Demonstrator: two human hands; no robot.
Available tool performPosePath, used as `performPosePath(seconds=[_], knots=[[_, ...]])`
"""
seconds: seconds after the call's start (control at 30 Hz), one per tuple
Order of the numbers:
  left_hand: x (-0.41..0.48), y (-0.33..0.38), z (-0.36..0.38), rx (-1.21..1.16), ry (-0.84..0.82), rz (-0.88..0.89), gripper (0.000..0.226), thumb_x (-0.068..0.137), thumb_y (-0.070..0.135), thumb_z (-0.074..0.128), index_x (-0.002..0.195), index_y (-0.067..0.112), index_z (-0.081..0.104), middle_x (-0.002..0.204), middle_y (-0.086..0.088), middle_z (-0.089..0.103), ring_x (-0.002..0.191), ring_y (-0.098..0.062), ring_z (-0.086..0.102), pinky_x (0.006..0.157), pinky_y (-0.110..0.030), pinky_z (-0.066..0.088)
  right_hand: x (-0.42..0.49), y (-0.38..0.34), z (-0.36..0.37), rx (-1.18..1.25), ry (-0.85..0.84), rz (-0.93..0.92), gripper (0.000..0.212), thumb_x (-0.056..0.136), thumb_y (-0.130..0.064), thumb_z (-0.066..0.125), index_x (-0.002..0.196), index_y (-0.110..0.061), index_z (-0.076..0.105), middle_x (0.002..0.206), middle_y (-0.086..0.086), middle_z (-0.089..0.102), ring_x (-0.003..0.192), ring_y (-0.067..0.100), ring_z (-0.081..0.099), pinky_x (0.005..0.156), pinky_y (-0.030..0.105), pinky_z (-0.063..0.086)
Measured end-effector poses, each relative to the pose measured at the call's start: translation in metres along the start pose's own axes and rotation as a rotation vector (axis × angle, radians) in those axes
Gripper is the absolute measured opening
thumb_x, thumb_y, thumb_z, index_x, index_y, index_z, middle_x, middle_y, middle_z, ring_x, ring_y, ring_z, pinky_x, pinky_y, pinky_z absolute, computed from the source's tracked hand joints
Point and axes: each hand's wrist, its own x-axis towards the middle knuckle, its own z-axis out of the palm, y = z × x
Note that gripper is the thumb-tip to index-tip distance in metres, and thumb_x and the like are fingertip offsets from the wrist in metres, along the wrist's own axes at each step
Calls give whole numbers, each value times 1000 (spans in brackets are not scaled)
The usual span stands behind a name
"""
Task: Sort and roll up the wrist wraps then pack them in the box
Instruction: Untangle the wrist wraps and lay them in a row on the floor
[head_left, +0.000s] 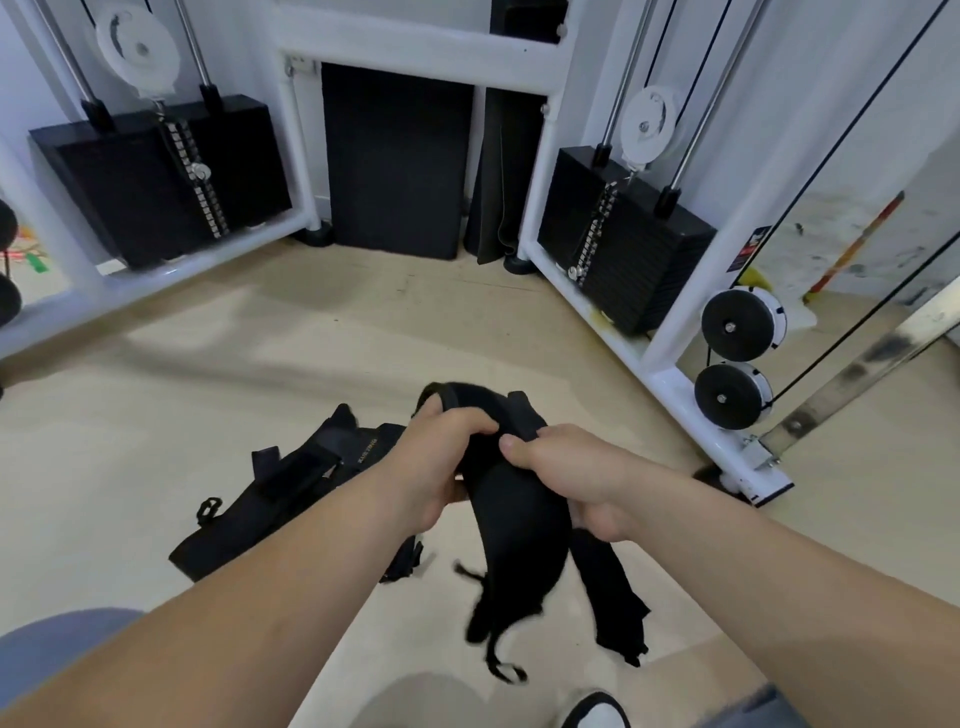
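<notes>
The left hand (441, 462) and right hand (571, 478) meet above the floor (208, 374). The fingers of both are clenched round black wrist wraps (514, 525), whose loose ends dangle toward 6 o'clock. A heap of wraps (291, 493) lies on the floor at 9 o'clock from the hands.

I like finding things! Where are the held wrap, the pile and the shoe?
Held wrap (514, 519): head view, its wide middle.
Pile (291, 493): head view, its middle.
Shoe (597, 718): head view, white toe.
</notes>
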Motion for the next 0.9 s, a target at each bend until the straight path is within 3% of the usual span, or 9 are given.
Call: performPosePath(seconds=[0.07, 0.17, 0.27, 0.33, 0.43, 0.53, 0.67, 0.73, 0.9], knots=[[7, -12, -3, 77, -29, -32, 30, 92, 5, 63, 117, 21, 68, 108, -9, 79, 104, -30, 75, 80, -43, 62, 4, 8, -4, -67, -47, 86, 26, 109, -28, 56, 128, -16, 69, 118, 8, 80, 109, 26, 77, 99, 48, 62], [21, -26, -9, 203, -74, -82, 41, 96, 1, 63, 123, 31, 69, 113, -1, 81, 109, -26, 75, 76, -40, 64, 10, 28, -15, -229, -175, 131, 19, 108, -21, 54, 122, -16, 65, 114, 11, 78, 98, 27, 74, 87, 49, 65], [47, -41, -9, 238, -46, -133, 45, 97, 0, 63, 125, 35, 68, 114, 0, 80, 108, -25, 75, 69, -36, 62, 30, 54, -27, -151, -220, 164, 13, 107, -17, 59, 120, -17, 59, 110, 7, 73, 92, 22, 71, 84, 44, 65], [69, -55, -3, 243, -24, -158, 45, 97, 0, 63, 126, 34, 67, 115, -1, 79, 106, -26, 75, 67, -34, 61, 55, 76, -35, -49, -213, 176, 20, 105, -16, 63, 125, -14, 64, 114, 8, 78, 95, 22, 74, 91, 43, 65], [107, -81, 5, 222, 12, -198, 48, 97, -1, 62, 128, 35, 66, 117, -2, 78, 107, -27, 74, 69, -34, 63, 100, 110, -47, 51, -268, 171, 32, 101, -19, 67, 131, -13, 72, 125, 9, 79, 117, 27, 74, 108, 49, 58], [151, -103, 11, 210, 61, -218, 51, 96, -2, 62, 129, 37, 66, 118, 0, 77, 109, -26, 73, 79, -44, 66, 137, 143, -57, 40, -305, 141, 51, 83, -25, 73, 134, -21, 71, 128, 0, 78, 128, 21, 68, 118, 45, 49], [206, -113, 25, 241, 27, -207, 59, 98, 0, 62, 134, 46, 60, 122, 5, 74, 111, -24, 70, 80, -43, 66, 181, 172, -60, 140, -266, 109, 63, 82, -22, 69, 145, -22, 61, 133, -2, 77, 128, 18, 69, 112, 39, 52], [230, -111, 31, 282, 1, -154, 63, 99, -1, 59, 122, 57, 59, 119, 11, 74, 113, -20, 70, 88, -45, 65, 199, 174, -64, 230, -200, 109, 56, 91, -20, 70, 146, -25, 59, 132, -1, 76, 124, 21, 72, 105, 44, 58], [277, -102, 37, 319, -13, 26, 85, 101, -4, 57, 154, 59, 38, 118, 6, 79, 112, -16, 75, 93, -38, 63, 225, 161, -78, 425, -97, 113, 24, 107, -27, 63, 131, -28, 69, 122, 0, 81, 111, 20, 78, 93, 41, 63]])
